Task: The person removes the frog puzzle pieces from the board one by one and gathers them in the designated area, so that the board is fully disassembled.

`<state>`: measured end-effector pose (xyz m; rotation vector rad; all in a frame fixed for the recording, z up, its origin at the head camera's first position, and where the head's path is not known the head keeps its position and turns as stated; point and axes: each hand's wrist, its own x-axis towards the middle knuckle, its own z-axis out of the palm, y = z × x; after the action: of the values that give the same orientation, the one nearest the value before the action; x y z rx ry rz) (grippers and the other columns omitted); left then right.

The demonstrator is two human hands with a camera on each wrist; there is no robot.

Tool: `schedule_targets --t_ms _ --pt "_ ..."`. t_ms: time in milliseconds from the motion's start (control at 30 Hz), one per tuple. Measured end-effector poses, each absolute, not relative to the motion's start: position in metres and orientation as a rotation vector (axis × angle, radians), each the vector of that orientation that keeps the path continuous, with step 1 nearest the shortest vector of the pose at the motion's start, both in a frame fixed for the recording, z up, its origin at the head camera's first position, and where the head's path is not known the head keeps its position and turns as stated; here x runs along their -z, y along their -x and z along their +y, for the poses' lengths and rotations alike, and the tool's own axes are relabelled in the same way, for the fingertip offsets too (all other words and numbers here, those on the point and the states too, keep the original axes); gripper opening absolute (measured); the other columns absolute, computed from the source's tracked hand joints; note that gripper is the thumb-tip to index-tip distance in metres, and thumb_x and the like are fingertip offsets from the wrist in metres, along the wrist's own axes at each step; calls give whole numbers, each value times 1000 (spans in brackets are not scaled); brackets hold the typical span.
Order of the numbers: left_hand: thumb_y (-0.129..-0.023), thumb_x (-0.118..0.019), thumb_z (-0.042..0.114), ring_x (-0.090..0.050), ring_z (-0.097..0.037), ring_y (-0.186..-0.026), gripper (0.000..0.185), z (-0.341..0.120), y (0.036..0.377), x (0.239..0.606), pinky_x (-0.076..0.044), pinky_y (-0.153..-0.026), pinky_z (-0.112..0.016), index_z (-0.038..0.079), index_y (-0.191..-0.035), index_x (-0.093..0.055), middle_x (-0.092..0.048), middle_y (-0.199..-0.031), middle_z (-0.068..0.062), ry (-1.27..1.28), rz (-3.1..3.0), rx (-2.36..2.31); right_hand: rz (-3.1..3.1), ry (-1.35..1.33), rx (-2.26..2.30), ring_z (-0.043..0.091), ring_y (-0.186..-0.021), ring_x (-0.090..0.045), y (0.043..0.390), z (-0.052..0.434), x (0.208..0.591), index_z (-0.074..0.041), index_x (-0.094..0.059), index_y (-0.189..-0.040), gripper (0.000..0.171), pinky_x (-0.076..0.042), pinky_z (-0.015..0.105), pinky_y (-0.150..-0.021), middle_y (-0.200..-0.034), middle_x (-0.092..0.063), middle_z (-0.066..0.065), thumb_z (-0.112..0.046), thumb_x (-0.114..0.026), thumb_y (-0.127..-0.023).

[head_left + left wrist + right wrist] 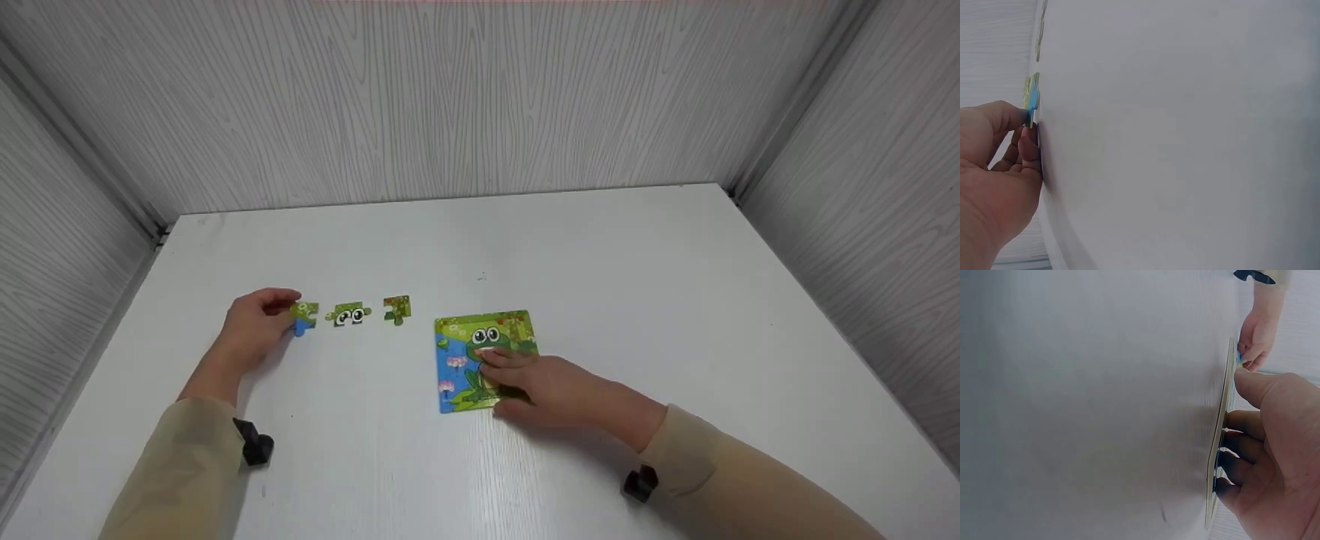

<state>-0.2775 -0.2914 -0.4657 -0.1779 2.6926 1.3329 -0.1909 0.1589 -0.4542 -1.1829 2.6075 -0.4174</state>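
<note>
Table (pixel 600 255): white top, grey panelled walls on three sides. Nothing on it but the puzzle parts and both forearms

Board (pixel 457 352): square frog puzzle, lying flat near table centre, toward the near edge. Picture looks mostly filled; right part hidden under the hand, so cannot tell if any gap is left there

Right hand (pixel 544 386): lies palm down on the board's lower right, fingers fairly straight and close together, tips pressing on the frog's mouth. Right wrist view shows the fingertips (pixel 1230 455) set against the board's edge-on face, thumb apart above them

Left hand (pixel 255 326): well left of the board, resting on the table. Thumb and curled fingers pinch the blue piece (pixel 304 316), which sits at table level; left wrist view shows that piece (pixel 1031 98) held edge-on between thumb and forefinger

Eye piece (pixel 349 315): loose, just right of the blue piece, not touching it

Red piece (pixel 397 308): loose, between eye piece and board, apart from both

Risks, as judged:
- pinch is at the blue piece's very edge; a lift could let it pivot or drop
- a sweep rightward could knock the eye piece, it lies close
- if the right hand eases off, the board could skid on the smooth top when a piece is pressed in
- pressing fingers may cover the slot needed
</note>
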Motion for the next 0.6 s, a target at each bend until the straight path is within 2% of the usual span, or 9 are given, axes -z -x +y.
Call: schedule_targets --t_ms 333,600 --pt "-100 -52 16 -44 -33 -119 38 -296 274 460 -37 -104 -47 9 -137 -51 -49 -131 -16 165 2700 -1284 2609 1169 397 18 -145 -21 192 159 455 -20 -30 -153 66 -35 41 -108 -160 -18 -7 -53 -47 -98" --pt "-99 -53 10 -42 -30 -114 38 -296 276 467 -39 -99 -42 10 -137 -52 -49 -130 -14 178 2707 -1319 2610 1180 409 19 -145 -21 191 159 454 -19 -31 -152 65 -34 42 -109 -160 -19 -6 -52 -47 -99"
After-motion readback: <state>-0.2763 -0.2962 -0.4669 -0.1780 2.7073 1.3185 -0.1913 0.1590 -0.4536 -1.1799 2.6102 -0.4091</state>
